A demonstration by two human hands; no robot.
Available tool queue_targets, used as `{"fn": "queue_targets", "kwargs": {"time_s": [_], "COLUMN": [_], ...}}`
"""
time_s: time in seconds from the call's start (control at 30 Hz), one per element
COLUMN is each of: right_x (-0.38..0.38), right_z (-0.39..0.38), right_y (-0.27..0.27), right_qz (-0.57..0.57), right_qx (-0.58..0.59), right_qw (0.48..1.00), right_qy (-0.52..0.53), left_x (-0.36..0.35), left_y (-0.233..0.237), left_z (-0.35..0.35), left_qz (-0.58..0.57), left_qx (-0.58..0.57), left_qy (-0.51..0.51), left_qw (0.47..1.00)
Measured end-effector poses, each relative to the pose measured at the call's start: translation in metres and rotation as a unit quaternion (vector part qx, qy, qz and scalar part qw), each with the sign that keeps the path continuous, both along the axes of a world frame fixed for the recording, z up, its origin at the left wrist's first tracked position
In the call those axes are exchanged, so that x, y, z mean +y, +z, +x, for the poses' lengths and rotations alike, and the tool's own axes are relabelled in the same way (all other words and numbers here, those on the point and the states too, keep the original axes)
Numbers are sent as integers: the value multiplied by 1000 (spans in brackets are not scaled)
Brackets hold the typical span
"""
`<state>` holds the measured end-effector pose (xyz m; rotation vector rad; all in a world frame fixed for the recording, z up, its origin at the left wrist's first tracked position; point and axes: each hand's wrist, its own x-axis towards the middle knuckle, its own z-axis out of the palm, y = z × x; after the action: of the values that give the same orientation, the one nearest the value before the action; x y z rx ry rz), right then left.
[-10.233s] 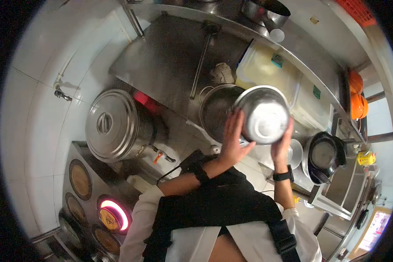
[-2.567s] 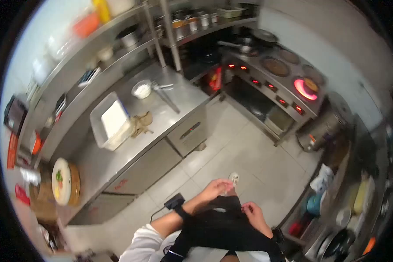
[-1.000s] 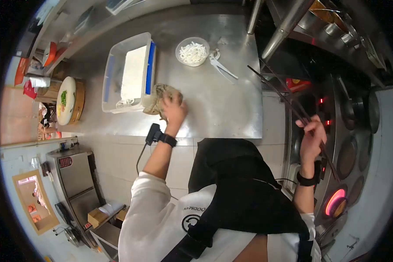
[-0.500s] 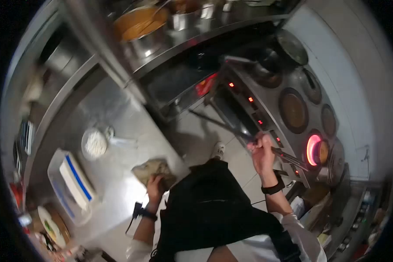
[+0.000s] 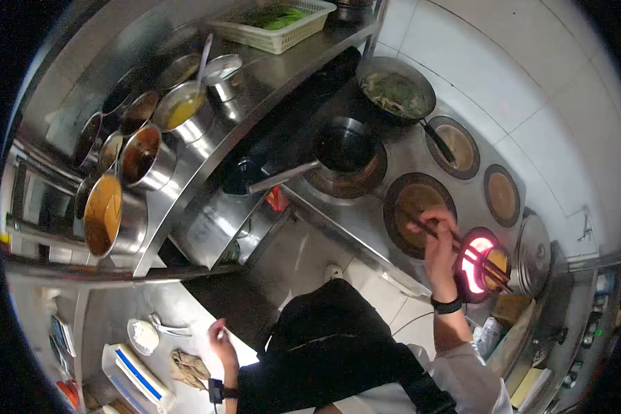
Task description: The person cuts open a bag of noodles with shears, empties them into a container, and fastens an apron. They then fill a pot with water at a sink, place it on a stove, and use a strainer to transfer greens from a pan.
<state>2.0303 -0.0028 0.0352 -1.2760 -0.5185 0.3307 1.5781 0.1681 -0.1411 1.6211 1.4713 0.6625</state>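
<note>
My right hand is closed around a pair of long dark chopsticks. Their tips reach over a small pan with yellowish content, which sits at the edge of a glowing red burner. Beside the steel counter's edge, my left hand is raised with loosely bent fingers and nothing visible in it. A crumpled brownish cloth lies on the counter just left of that hand, apart from it.
Round burners line the stove. On it stand a dark saucepan with its handle jutting out and a wok. Several steel pots of sauce fill the upper left shelf, near a white basket of greens. A white bowl sits on the counter.
My left hand has let go of the cloth and lifted away. My right hand has brought the chopsticks over the glowing burner and small pan. The view has swung up towards the stove and shelf.
</note>
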Motion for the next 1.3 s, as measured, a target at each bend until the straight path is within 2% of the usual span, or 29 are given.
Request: {"fn": "queue_targets", "kwargs": {"time_s": [0.03, 0.07, 0.1, 0.17, 0.2, 0.27, 0.4, 0.47, 0.53, 0.6, 0.67, 0.73, 0.83, 0.87, 0.9, 0.93, 0.97, 1.0, 1.07, 1.1, 1.13, 1.17, 1.2, 1.27, 1.3], "right_x": [3, 6, 6, 7, 11, 25, 60, 80, 95, 105, 117, 127, 109, 114, 124, 130, 137, 141, 154, 151, 144, 139, 136, 131, 128], "right_z": [18, 34, 52, 89, 103, 130, 180, 200, 224, 249, 264, 278, 332, 335, 330, 332, 342, 347, 350, 354, 355, 357, 359, 362, 361], "right_y": [5, 8, 10, 15, 20, 30, 33, 29, 14, 5, 3, 1, -71, -71, -65, -65, -74, -81, -88, -85, -82, -78, -70, -57, -56], "right_qz": [-8, -15, -14, -71, -71, -121, -147, -116, -131, -151, -170, -178, -214, -216, -271, -325, -217, -218, -94, -96, -187, -276, -278, -302, -304], "right_qx": [-21, -42, -39, -109, -107, -164, -124, -94, -149, -176, -159, -82, -133, -128, -111, -93, -10, -6, -34, -29, -86, -142, -138, -345, -342], "right_qw": [999, 995, 995, 987, 986, 966, 961, 968, 955, 953, 953, 962, 936, 937, 931, 922, 965, 965, 980, 980, 956, 917, 918, 859, 860], "right_qy": [-43, -86, -89, -98, -103, -159, -197, -202, -220, -193, -194, -191, -246, -243, -216, -187, -145, -142, -172, -170, -211, -249, -246, -228, -225], "left_x": [-3, -5, -4, -1, 4, 17, 67, 101, 132, 154, 160, 164, 153, 150, 150, 150, 149, 148, 145, 143, 137, 129, 126, 135, 138], "left_y": [6, 53, 70, 88, 94, 103, 125, 135, 127, 108, 118, 119, 99, 92, 88, 87, 91, 93, 96, 96, 97, 97, 99, 110, 113], "left_z": [44, 96, 128, 171, 187, 213, 253, 267, 275, 276, 288, 300, 300, 299, 303, 309, 316, 322, 337, 345, 348, 350, 355, 370, 376], "left_qz": [-67, -40, -127, -219, -219, -319, -269, -307, -339, -288, -286, -283, -234, -153, -68, -71, -71, -72, -67, -59, -62, -75, -86, -86, -82], "left_qx": [-190, -104, -128, -107, -105, -76, -38, -9, 13, 49, 79, 116, 171, 182, 191, 194, 154, 113, 105, 91, 95, 180, 263, 228, 188], "left_qy": [-47, -137, -193, -299, -304, -395, -429, -437, -444, -522, -513, -503, -499, -499, -495, -494, -472, -447, -431, -416, -413, -372, -328, -339, -350], "left_qw": [978, 984, 965, 923, 921, 858, 862, 845, 829, 802, 805, 809, 817, 834, 845, 844, 865, 884, 894, 903, 903, 908, 903, 909, 914]}}
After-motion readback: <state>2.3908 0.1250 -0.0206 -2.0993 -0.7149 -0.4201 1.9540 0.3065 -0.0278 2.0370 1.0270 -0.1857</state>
